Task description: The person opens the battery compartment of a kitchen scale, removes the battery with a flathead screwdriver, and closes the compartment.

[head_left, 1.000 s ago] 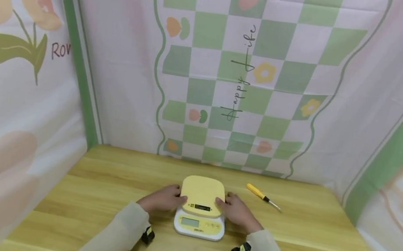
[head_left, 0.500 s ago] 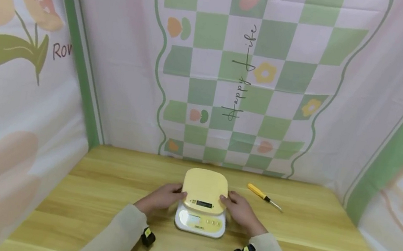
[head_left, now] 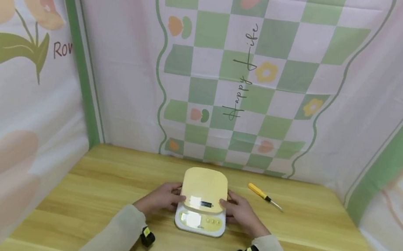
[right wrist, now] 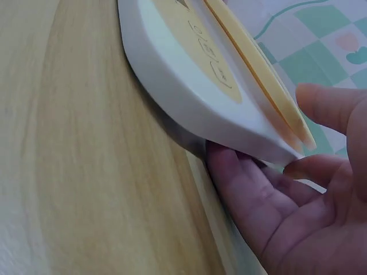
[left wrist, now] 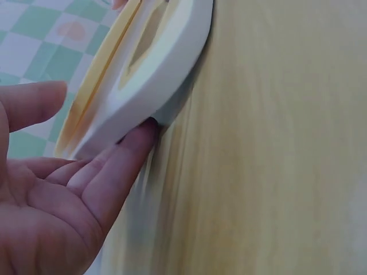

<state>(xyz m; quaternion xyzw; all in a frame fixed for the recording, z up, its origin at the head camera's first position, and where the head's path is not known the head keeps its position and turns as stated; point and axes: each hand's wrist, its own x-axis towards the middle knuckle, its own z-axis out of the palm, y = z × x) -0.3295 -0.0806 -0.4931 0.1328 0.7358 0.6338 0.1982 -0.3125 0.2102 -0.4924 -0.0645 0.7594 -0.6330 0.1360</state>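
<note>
A kitchen scale with a white base and a yellow weighing plate is in the middle of the head view, its far end tipped up. My left hand holds its left side, thumb at the plate's edge. Opposite, my right hand grips the right side the same way. Both wrist views show fingers reaching under the white base, and the right hand's fingers do likewise. Glare covers the display; the buttons sit beside it.
A screwdriver with a yellow handle lies on the wooden table, beyond and to the right of the right hand. Patterned cloth hangs behind the table and along both sides.
The scale's far end has tipped up, and the plate reaches farther up the head view. Glare has appeared on the display. Both hands have shifted slightly with the scale; the screwdriver lies still.
</note>
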